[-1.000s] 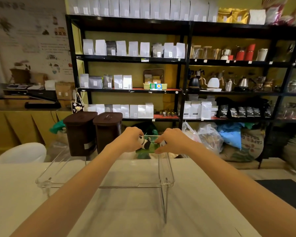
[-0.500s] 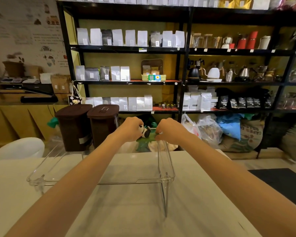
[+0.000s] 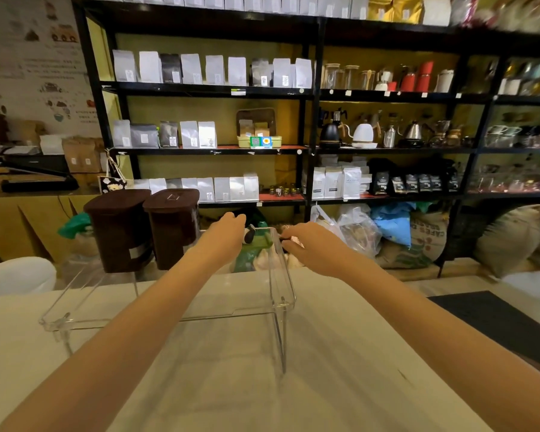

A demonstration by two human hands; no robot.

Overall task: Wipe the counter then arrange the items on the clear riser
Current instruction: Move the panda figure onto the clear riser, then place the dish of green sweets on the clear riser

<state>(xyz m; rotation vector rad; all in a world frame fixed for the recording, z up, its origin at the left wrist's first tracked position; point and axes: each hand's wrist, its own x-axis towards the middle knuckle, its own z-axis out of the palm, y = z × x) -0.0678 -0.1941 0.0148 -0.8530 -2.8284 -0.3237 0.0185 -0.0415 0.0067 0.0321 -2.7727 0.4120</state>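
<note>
The left hand (image 3: pixel 223 236) had its grip closed around a small panda figure (image 3: pixel 249 236), black and white above a green base, at the far right corner of the clear riser (image 3: pixel 181 307). The right hand (image 3: pixel 309 244) lay just beside it on the other side of the riser's end wall, its fingers curled near the rim; whether its grip pinched the wall or held anything could not be told.

The figure looked light, hard and probably smooth, so a hold low around the body seemed safest, since a pinch at the head could let it tip. The riser looked like stiff, slick acrylic, light enough to skid if nudged, so steadying it by the end wall seemed sensible.

Outward from the grip, the transparent shelf stretched left on thin legs over the pale counter (image 3: pixel 340 385).
</note>
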